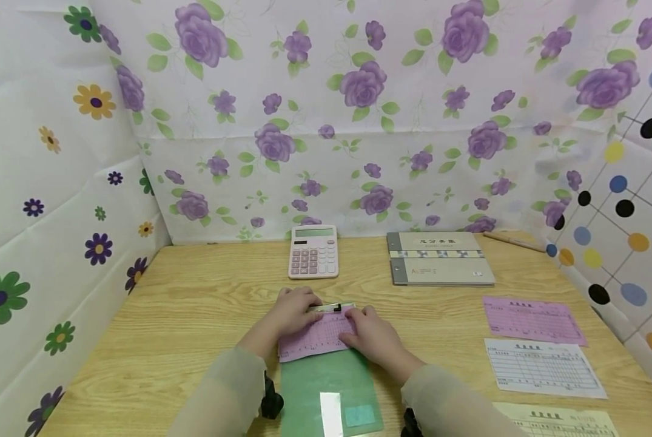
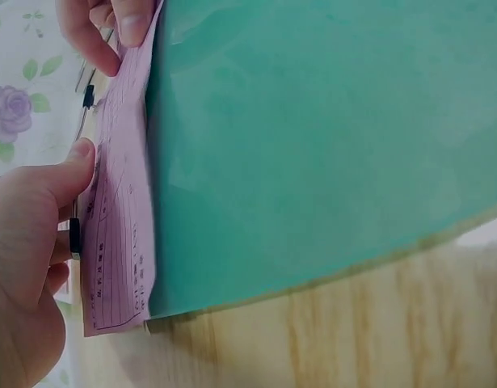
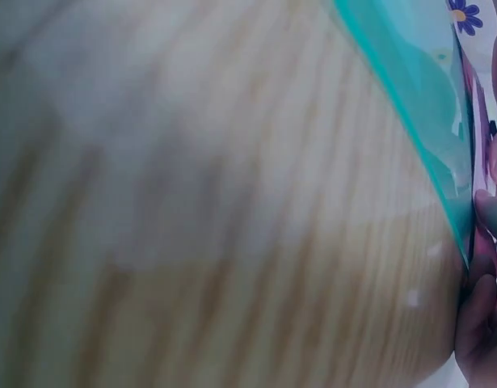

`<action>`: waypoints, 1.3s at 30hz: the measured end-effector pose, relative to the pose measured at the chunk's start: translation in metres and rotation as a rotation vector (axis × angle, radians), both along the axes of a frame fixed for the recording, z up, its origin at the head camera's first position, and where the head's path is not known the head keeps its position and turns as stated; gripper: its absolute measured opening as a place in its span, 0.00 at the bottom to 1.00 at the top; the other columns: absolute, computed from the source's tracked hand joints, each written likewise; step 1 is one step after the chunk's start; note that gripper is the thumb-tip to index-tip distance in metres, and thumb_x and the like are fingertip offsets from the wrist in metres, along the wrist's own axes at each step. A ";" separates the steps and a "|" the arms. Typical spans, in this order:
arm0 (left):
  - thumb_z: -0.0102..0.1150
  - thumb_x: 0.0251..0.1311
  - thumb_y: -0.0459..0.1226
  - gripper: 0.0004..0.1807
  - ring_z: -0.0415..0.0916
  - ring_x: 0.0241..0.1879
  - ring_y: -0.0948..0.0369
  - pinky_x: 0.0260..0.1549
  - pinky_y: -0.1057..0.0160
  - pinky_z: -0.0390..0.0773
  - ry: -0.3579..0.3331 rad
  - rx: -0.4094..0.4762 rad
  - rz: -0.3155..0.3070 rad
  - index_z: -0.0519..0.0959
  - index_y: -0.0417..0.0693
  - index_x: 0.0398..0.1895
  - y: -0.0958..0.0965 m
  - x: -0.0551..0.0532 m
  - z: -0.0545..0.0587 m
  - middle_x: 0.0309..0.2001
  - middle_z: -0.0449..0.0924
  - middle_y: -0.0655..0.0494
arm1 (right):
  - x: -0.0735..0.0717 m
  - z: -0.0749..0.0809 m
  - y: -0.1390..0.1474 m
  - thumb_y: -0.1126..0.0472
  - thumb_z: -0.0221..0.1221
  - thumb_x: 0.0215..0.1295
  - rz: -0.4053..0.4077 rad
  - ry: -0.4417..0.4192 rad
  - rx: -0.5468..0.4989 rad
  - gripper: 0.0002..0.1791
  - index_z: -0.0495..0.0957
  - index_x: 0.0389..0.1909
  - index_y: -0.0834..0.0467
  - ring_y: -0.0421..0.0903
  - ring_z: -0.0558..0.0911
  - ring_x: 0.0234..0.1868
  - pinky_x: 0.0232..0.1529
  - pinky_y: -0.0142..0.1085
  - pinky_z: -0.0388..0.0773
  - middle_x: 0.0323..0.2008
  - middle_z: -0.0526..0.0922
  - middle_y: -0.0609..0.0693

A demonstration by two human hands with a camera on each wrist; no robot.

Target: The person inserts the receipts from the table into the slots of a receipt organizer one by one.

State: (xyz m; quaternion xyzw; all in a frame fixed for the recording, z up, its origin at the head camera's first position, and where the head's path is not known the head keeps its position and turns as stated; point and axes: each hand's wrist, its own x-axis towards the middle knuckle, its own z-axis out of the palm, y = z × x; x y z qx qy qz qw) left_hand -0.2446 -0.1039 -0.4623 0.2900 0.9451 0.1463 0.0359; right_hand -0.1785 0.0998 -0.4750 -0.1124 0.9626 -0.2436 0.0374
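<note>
A translucent green plastic clip folder lies on the table in front of me, its metal clip at the far end. Across its top lies a pink printed slip, its upper edge at the clip. My left hand grips the clip's left part; in the left wrist view its thumb lies over the metal bar, with fingers behind. My right hand pinches the slip's right end between thumb and fingers. The right wrist view catches only some fingers at its edge.
Beyond the folder stands a pink-and-white calculator. A ledger book lies at the back right, with a pen beside it. Down the right side lie a pink slip, a white slip and a yellow slip.
</note>
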 end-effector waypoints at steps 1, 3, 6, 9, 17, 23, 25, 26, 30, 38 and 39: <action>0.59 0.60 0.48 0.14 0.72 0.46 0.59 0.50 0.51 0.59 0.004 0.000 0.001 0.82 0.52 0.44 0.000 0.000 0.000 0.42 0.76 0.60 | 0.000 0.000 -0.001 0.45 0.62 0.58 -0.005 0.002 0.006 0.28 0.73 0.56 0.56 0.46 0.72 0.27 0.28 0.42 0.71 0.39 0.72 0.55; 0.59 0.60 0.47 0.13 0.72 0.45 0.60 0.49 0.51 0.59 0.015 0.002 0.002 0.82 0.52 0.43 0.000 0.002 0.000 0.41 0.76 0.60 | -0.001 0.000 -0.002 0.44 0.62 0.58 -0.011 0.002 0.017 0.28 0.73 0.56 0.55 0.46 0.72 0.26 0.27 0.42 0.71 0.40 0.72 0.55; 0.59 0.60 0.47 0.13 0.72 0.45 0.60 0.49 0.52 0.59 0.029 0.000 0.003 0.82 0.53 0.44 0.000 0.003 0.000 0.41 0.76 0.61 | -0.001 -0.001 -0.003 0.43 0.62 0.59 -0.018 0.005 0.027 0.28 0.73 0.56 0.55 0.47 0.73 0.27 0.27 0.44 0.72 0.41 0.72 0.56; 0.59 0.60 0.47 0.14 0.72 0.46 0.60 0.50 0.52 0.59 0.043 -0.005 0.005 0.81 0.52 0.45 0.000 0.005 -0.001 0.42 0.76 0.60 | -0.002 -0.001 -0.004 0.43 0.62 0.59 -0.021 0.017 0.032 0.28 0.73 0.56 0.55 0.48 0.74 0.27 0.27 0.44 0.72 0.42 0.73 0.57; 0.59 0.59 0.49 0.17 0.71 0.46 0.59 0.50 0.51 0.60 0.087 -0.024 -0.002 0.81 0.52 0.47 -0.002 0.007 -0.004 0.43 0.75 0.59 | -0.003 0.000 -0.006 0.43 0.62 0.58 -0.029 0.031 0.041 0.29 0.73 0.56 0.55 0.48 0.74 0.27 0.28 0.44 0.73 0.41 0.73 0.57; 0.58 0.60 0.51 0.20 0.66 0.46 0.58 0.47 0.51 0.62 0.010 0.034 0.036 0.77 0.55 0.52 -0.007 0.008 -0.012 0.46 0.72 0.60 | -0.001 0.003 -0.002 0.43 0.62 0.58 -0.021 0.013 0.032 0.30 0.74 0.56 0.56 0.47 0.72 0.26 0.27 0.41 0.71 0.37 0.72 0.55; 0.57 0.60 0.51 0.20 0.65 0.47 0.58 0.47 0.51 0.61 -0.014 0.080 0.048 0.77 0.56 0.53 -0.010 0.008 -0.016 0.48 0.72 0.61 | 0.001 0.003 0.002 0.43 0.62 0.58 -0.009 0.014 0.017 0.29 0.74 0.55 0.57 0.45 0.71 0.26 0.26 0.40 0.70 0.35 0.72 0.53; 0.57 0.60 0.51 0.20 0.64 0.47 0.58 0.48 0.51 0.61 -0.025 0.094 0.053 0.76 0.57 0.53 -0.011 0.009 -0.018 0.48 0.72 0.61 | 0.001 0.003 0.005 0.44 0.62 0.58 0.000 0.013 0.009 0.29 0.75 0.55 0.57 0.45 0.70 0.26 0.26 0.40 0.69 0.35 0.72 0.53; 0.57 0.60 0.50 0.19 0.64 0.48 0.57 0.48 0.52 0.59 -0.051 0.136 0.079 0.76 0.57 0.53 -0.016 0.011 -0.023 0.51 0.71 0.60 | 0.004 0.003 0.018 0.45 0.63 0.56 0.039 0.026 -0.006 0.28 0.76 0.54 0.57 0.44 0.72 0.28 0.29 0.39 0.71 0.36 0.73 0.51; 0.56 0.61 0.50 0.18 0.64 0.48 0.58 0.47 0.52 0.59 -0.036 0.162 0.076 0.76 0.59 0.53 -0.013 0.010 -0.025 0.51 0.71 0.61 | 0.008 0.009 0.057 0.44 0.64 0.56 0.030 0.010 0.000 0.27 0.76 0.55 0.52 0.41 0.71 0.30 0.30 0.39 0.70 0.34 0.72 0.45; 0.56 0.61 0.50 0.18 0.64 0.48 0.58 0.47 0.52 0.59 -0.035 0.167 0.072 0.76 0.58 0.52 -0.011 0.010 -0.025 0.51 0.71 0.61 | 0.008 0.010 0.062 0.45 0.64 0.56 0.035 0.014 0.006 0.27 0.77 0.54 0.52 0.40 0.71 0.30 0.29 0.38 0.69 0.34 0.71 0.45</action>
